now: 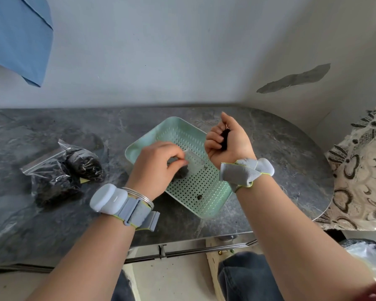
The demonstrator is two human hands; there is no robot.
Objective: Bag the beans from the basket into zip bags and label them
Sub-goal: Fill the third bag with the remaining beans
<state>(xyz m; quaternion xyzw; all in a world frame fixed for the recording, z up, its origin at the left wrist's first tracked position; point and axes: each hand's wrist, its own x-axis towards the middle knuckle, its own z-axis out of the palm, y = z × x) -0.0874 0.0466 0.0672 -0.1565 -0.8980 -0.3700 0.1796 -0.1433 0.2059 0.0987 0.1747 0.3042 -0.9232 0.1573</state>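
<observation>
Basket [204, 187] sits mid-table, angled, near corner close to the table [280, 159] front edge, with one loose bean [199, 197] inside. Left hand [154, 168] is over the basket's left half, fingers and thumb pinching a small zip bag [192, 161] with dark contents. Right hand [228, 140] is above the far right rim, fingers curled round a dark object [225, 137]; can't tell what it is. Filled bags [61, 172] lie well left. Bare tabletop right of the basket up to the rounded end.
</observation>
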